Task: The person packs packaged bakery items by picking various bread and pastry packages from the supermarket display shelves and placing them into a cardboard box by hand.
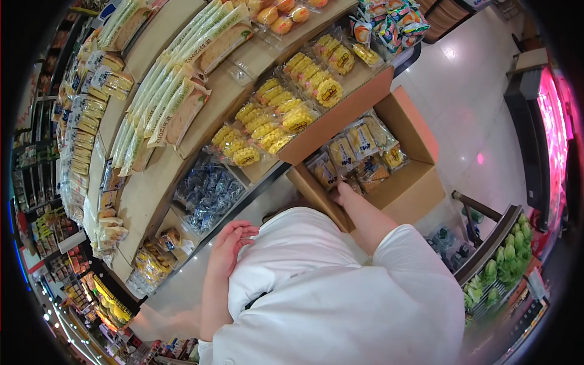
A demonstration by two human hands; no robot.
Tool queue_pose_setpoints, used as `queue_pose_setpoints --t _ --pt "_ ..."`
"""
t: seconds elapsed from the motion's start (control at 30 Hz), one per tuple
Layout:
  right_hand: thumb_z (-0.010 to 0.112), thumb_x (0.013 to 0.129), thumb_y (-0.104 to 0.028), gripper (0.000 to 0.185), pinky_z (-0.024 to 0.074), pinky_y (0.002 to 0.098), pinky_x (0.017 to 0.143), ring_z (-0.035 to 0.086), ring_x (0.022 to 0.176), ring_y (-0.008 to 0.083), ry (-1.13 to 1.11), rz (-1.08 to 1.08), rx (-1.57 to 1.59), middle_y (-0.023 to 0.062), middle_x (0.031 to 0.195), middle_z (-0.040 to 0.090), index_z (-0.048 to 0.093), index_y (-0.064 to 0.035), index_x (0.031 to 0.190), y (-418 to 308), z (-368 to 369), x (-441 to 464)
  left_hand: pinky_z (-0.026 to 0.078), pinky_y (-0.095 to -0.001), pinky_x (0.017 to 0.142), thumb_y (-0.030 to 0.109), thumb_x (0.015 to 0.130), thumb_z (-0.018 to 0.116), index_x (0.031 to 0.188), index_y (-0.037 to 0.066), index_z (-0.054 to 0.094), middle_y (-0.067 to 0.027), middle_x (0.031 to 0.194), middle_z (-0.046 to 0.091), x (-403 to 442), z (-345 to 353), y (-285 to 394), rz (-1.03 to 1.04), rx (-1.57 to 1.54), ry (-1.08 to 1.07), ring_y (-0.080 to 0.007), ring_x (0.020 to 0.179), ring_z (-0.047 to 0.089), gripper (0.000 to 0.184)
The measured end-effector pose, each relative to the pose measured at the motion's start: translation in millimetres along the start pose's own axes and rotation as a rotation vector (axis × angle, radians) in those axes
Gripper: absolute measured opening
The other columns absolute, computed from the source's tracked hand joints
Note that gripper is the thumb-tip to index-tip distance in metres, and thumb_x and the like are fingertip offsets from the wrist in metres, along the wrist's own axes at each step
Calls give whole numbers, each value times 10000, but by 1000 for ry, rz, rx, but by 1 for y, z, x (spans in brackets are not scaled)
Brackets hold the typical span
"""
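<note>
An open cardboard box (420, 176) holds several clear-wrapped baked goods, among them a pack (322, 170) at its near left side. My right hand (344, 193) reaches into the box beside that pack; its fingertips are partly hidden. In front of my white top, my left hand (234, 238) is raised with nothing in it, its fingers held loosely apart. Beyond the box, yellow wrapped pastries (316, 82) stand in rows along the shelf edge.
Long wrapped loaves (164, 115) fill the upper shelf. A bin of blue-wrapped items (210, 188) lies below the yellow pastries. Green vegetables (499, 261) sit on a rack at right. A dark display case (524, 140) stands beyond the floor (462, 103).
</note>
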State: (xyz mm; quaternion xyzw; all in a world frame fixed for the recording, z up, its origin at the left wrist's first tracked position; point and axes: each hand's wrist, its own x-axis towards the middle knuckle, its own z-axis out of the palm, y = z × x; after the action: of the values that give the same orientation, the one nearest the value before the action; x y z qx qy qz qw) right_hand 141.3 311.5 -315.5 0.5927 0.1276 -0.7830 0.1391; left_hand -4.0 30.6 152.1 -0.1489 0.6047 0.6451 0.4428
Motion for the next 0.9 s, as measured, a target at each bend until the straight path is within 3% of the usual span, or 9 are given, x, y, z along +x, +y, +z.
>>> queue_pose_setpoints --t 0.13,0.23,0.33,0.43,0.53,0.57,0.67,0.77,0.9 --pt "545 895 -161 232 477 438 909 612 976 280 92 -37 57 107 1144 613 587 -73 1106 -5 18 -18 480 -313 872 141 988 453 1179 -12 535 -155 1120 635 0 -5 -2 -26 2 -29 -209 1053 602 259" --pt "549 883 -182 221 466 406 894 578 911 250 215 -84 25 83 1089 584 576 -83 1079 -8 28 -19 481 -320 874 146 983 454 1183 -13 531 -164 1116 633 -3 -12 -5 -39 3 -29 -219 1052 602 266" --pt "549 872 -196 184 473 398 846 545 852 207 98 -134 -68 57 969 577 578 -93 1022 2 32 -13 481 -337 883 162 977 459 1189 -14 522 -181 1111 628 -4 -22 -7 -40 5 -33 -240 1051 601 283" --pt "550 878 -206 177 475 410 843 548 852 198 -51 -158 -142 50 952 593 589 -95 1010 4 24 -12 481 -341 884 174 982 457 1191 -13 520 -180 1114 626 -5 -35 -10 -38 -6 -65 -242 1051 601 286" --pt "554 881 -208 180 487 393 830 558 829 205 138 -201 -239 45 910 592 600 -95 1013 -7 39 -78 478 -336 884 170 988 451 1191 -9 521 -171 1121 627 -7 -47 -8 -33 0 -113 -234 1057 599 279" --pt "530 906 -215 239 500 360 813 605 870 218 143 -183 -363 56 975 631 595 -80 1092 -11 31 -83 475 -329 882 158 989 448 1190 -7 524 -164 1124 629 -7 -53 -8 -31 0 -139 -225 1062 597 270" --pt "488 928 -199 269 512 336 805 640 934 224 130 -310 -362 78 1062 660 577 -63 1143 -16 21 -120 469 -316 883 150 990 448 1187 0 530 -144 1130 631 -7 -79 -9 -5 25 -181 -205 1063 593 260" --pt "445 962 -181 264 512 330 804 627 984 212 126 -579 -365 86 1130 654 549 -71 1178 -13 14 -167 462 -305 891 141 985 466 1186 11 535 -123 1123 637 -9 -112 -11 45 145 -175 -191 1056 592 249" --pt "439 949 -107 255 517 334 840 637 1001 225 130 -848 -137 134 1097 653 535 -36 1174 24 25 -240 473 -314 872 130 968 514 1148 16 566 -93 1068 654 -3 -174 -31 227 444 -143 -177 1018 601 219"
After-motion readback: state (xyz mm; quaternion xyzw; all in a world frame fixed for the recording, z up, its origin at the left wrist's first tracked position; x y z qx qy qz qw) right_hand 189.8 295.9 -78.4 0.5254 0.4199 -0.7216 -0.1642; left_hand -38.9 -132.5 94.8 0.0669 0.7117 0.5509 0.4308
